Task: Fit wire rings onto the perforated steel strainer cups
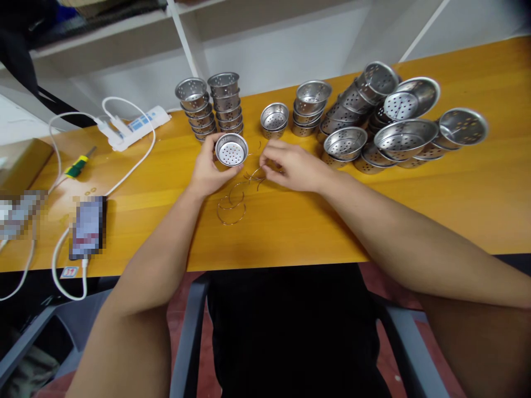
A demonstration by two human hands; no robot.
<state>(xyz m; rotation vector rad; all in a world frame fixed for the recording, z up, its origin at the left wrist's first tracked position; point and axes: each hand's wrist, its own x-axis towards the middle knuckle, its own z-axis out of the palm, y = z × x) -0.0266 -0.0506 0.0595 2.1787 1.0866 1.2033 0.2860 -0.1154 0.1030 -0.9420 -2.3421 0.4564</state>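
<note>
My left hand (207,168) grips a small perforated metal cup (231,150) from its left side, the mouth tilted toward me. To its right, my right hand (286,165) is closed with the fingertips pinched together near several thin wire pieces (254,177). Whether a wire is between those fingertips is hard to make out. Below the cup, thin wire rings (231,214) lie on the wooden table (286,232). Just behind my right hand stands a short stack of perforated cups (274,119).
Two tall cup stacks (207,108) stand behind my left hand. More stacked and leaning cups (373,119) crowd the right. At left are a power strip (141,127) with white cables, a green-yellow screwdriver (77,166) and a phone (88,226). A shelf wall (274,44) closes the back.
</note>
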